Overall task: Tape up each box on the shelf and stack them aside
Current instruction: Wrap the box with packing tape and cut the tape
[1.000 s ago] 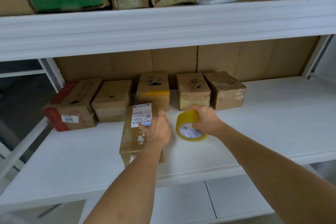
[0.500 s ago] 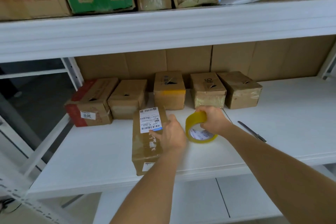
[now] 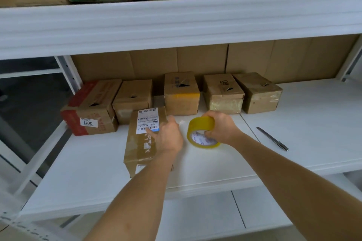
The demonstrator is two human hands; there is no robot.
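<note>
On the middle shelf: the box being worked on lies lengthwise near the front edge, its white barcode label facing up, pulled out ahead of the others.
Left hand: the left hand rests on the box's right top edge, fingers bent over the label end; it seems to pinch a pale tape end, but I cannot tell for sure.
Right hand: the right hand grips the tape roll, fingers curled over its yellow rim, thumb at the printed core, just beside the box.
Back row: 5 more boxes sit along the cardboard backing, several showing torn openings on top.
Shelf: the white shelf also carries a pen lying well apart to the right.
Progress: by my reckoning this is 1 box in hand, 5 waiting.
Risk 1: the strip could fold back and stick to itself if the roll is drawn out slack.
Risk 2: the box sits close to the front lip; a hard pull on the tape might drag it off.
Risk 3: tape laid across the barcode would wrinkle over it.
</note>
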